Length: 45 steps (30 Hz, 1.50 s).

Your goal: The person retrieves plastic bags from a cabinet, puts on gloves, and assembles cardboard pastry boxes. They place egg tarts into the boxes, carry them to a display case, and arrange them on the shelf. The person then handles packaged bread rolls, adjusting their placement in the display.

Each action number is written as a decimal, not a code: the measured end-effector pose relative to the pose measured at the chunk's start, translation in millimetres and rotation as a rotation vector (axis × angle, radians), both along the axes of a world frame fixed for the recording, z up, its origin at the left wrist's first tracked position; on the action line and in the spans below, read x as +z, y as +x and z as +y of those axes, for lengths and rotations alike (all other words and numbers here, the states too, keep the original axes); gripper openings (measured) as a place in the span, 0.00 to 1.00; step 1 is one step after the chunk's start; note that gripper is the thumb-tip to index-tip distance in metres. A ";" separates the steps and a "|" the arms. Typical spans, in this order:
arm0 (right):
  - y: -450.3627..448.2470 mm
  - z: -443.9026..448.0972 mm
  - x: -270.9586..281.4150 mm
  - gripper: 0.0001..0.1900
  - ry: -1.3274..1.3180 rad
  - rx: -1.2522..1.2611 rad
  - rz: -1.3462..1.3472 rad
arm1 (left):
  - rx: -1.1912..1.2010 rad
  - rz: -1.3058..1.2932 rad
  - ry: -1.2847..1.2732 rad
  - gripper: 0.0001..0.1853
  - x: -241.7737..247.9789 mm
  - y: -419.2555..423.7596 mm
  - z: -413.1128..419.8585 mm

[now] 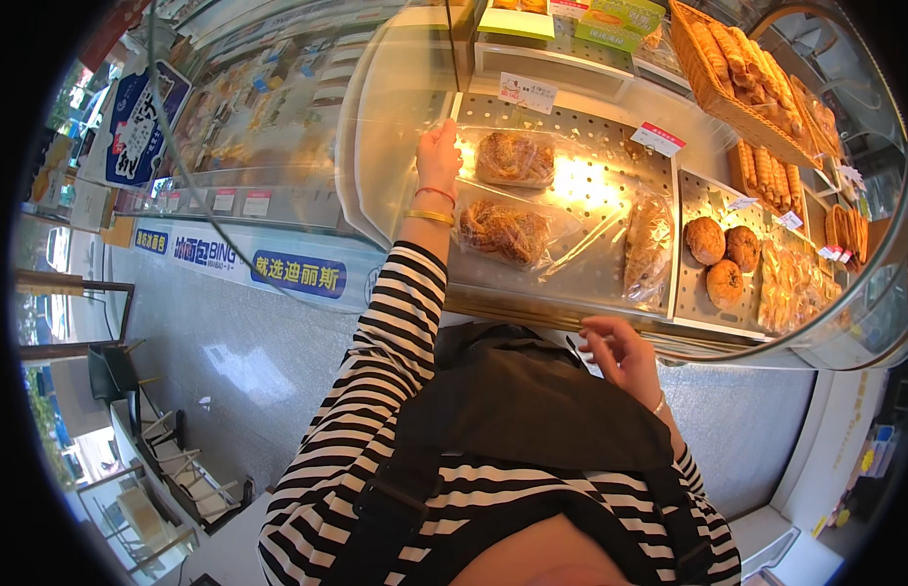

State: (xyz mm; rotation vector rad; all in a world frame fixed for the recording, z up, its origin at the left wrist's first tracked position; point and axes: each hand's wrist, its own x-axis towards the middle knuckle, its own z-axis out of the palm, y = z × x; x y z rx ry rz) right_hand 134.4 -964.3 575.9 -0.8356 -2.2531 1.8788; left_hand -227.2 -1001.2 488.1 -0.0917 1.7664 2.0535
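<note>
My left hand [439, 157] is reached out over the left edge of a perforated metal display tray [600, 139], with its fingers curled. Whether it grips that edge or anything else is hidden. Just right of it lies a seed-topped loaf [514, 157] in a clear bag. A second bagged, twisted loaf [503, 233] is nearer to me. My right hand [624, 355] hangs in front of the case's front edge, beside my black apron [542, 410]. Its fingers are loosely bent and apart, with nothing seen in them. A long bagged bread [648, 249] lies at the tray's right side.
Right of the tray are three round buns [725, 286], more bagged pastries [791, 286] and a wicker basket [710, 88] of rolled pastries. Curved glass [890, 249] edges the case. A glass-fronted counter [270, 139] stands left. Chairs [197, 476] stand on the floor lower left.
</note>
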 end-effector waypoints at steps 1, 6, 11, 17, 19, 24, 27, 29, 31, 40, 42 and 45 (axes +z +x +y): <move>-22.0 -0.7 -4.7 0.12 -0.088 -0.172 -0.001 | -0.001 -0.027 -0.033 0.23 -0.1 -2.1 3.2; -137.7 31.7 -13.1 0.13 -0.056 -0.578 0.549 | -0.008 -0.141 -0.005 0.23 -2.7 -5.6 13.3; -223.9 99.8 -54.0 0.20 0.227 -0.794 0.334 | 0.118 -0.075 0.171 0.10 -17.5 6.3 21.4; -226.8 110.0 -89.0 0.19 -0.042 -0.728 0.202 | 0.209 -0.041 0.358 0.04 -33.1 25.7 24.6; -223.0 107.0 -87.5 0.19 -0.168 -0.657 0.316 | 0.201 0.025 0.358 0.04 -35.1 28.9 23.9; -214.8 116.1 -84.6 0.21 -0.258 -0.651 0.331 | 0.188 0.061 0.374 0.03 -36.5 30.6 21.2; -209.6 118.1 -93.0 0.21 -0.251 -0.628 0.336 | 0.156 0.061 0.377 0.02 -35.6 29.9 20.4; -206.6 118.4 -98.8 0.21 -0.210 -0.606 0.339 | 0.145 0.064 0.375 0.02 -35.3 29.2 20.5; -204.3 118.6 -102.7 0.21 -0.192 -0.592 0.336 | 0.145 0.056 0.367 0.02 -35.5 28.7 20.9; -202.6 119.9 -108.3 0.21 -0.182 -0.566 0.351 | 0.201 0.022 0.433 0.03 -38.6 29.1 21.6; -202.3 119.7 -110.2 0.20 -0.181 -0.570 0.349 | 0.194 0.023 0.476 0.03 -39.3 29.3 22.1; -202.0 119.2 -111.7 0.20 -0.163 -0.566 0.349 | 0.200 -0.005 0.500 0.03 -39.4 29.2 22.5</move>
